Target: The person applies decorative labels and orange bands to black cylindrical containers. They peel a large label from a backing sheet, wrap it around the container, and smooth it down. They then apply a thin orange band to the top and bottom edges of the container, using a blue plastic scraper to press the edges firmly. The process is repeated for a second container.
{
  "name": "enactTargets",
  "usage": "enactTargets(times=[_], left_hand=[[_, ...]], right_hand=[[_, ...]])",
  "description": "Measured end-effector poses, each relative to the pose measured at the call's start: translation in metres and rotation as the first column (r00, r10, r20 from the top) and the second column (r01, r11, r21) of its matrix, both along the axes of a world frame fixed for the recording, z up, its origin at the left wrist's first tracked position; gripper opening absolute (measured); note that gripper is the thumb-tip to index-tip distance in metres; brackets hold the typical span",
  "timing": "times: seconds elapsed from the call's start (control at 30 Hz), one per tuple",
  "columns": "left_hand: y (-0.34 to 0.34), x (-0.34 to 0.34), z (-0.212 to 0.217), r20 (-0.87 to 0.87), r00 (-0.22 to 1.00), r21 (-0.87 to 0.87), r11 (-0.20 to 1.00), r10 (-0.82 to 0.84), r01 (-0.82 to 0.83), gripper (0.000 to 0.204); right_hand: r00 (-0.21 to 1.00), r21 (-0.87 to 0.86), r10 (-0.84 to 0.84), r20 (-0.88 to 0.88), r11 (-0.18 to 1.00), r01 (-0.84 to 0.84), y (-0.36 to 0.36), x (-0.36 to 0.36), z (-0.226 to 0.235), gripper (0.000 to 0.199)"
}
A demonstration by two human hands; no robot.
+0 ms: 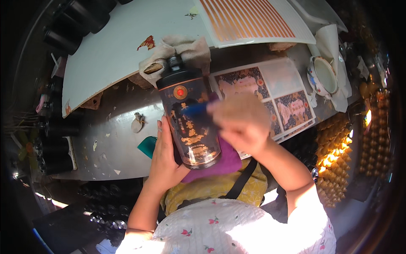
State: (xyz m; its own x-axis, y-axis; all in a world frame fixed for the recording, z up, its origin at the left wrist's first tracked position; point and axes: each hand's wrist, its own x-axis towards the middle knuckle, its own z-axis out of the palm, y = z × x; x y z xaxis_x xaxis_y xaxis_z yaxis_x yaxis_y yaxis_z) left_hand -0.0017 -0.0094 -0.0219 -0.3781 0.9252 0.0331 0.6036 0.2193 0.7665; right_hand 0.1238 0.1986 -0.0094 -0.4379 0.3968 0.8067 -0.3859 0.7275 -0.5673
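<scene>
A black bottle (190, 122) with gold and copper decoration lies tilted before me, its base toward my body. Its dark neck points away, against a crumpled, stained cloth (196, 48). My left hand (165, 156) holds the bottle from the left and below, thumb up along its side. In my right hand (243, 120), which is smeared by motion, a blue flat tool (194, 109), looking like a scraper, is gripped. Its blade lies over the bottle's upper front; I cannot tell whether it touches. A purple cloth (228, 158) is under the bottle, over my lap.
Printed decal sheets (292, 108) lie right of the bottle, with an orange-striped sheet (249, 19) behind. An enamel mug (323, 76) stands far right. Black bottles (63, 38) line the left; gold bottle-shaped pieces (334, 161) stand right. A green piece (147, 146) lies beside my left hand.
</scene>
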Motion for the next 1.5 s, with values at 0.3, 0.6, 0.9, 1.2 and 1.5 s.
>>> enactTargets(times=[0.3, 0.6, 0.9, 1.2, 1.5], left_hand=[[-0.006, 0.021, -0.011, 0.109, 0.988, 0.280, 0.950, 0.112, -0.139, 0.123], [-0.009, 0.021, -0.023, 0.168, 0.981, 0.342, 0.928, 0.095, -0.148, 0.121], [-0.006, 0.021, -0.021, 0.230, 0.968, 0.396, 0.900, 0.096, -0.184, 0.117], [-0.001, 0.019, -0.017, 0.083, 0.985, 0.547, 0.819, 0.151, -0.172, 0.113], [-0.009, 0.034, -0.029, 0.209, 0.949, 0.483, 0.820, 0.235, -0.309, 0.117]], right_hand=[[0.943, 0.005, 0.047, 0.328, 0.999, -0.051, 0.025, -0.020, 0.064, 0.022], [0.721, 0.231, 0.170, 0.671, 0.877, -0.422, -0.027, 0.016, 0.087, 0.020], [0.819, 0.591, -0.009, 0.574, 0.696, -0.407, -0.054, 0.020, 0.080, 0.022], [0.853, 0.470, -0.386, 0.350, 0.861, 0.197, -0.082, 0.015, 0.043, 0.035], [0.858, 0.222, -0.420, 0.297, 0.904, 0.365, -0.097, 0.001, 0.056, 0.023]])
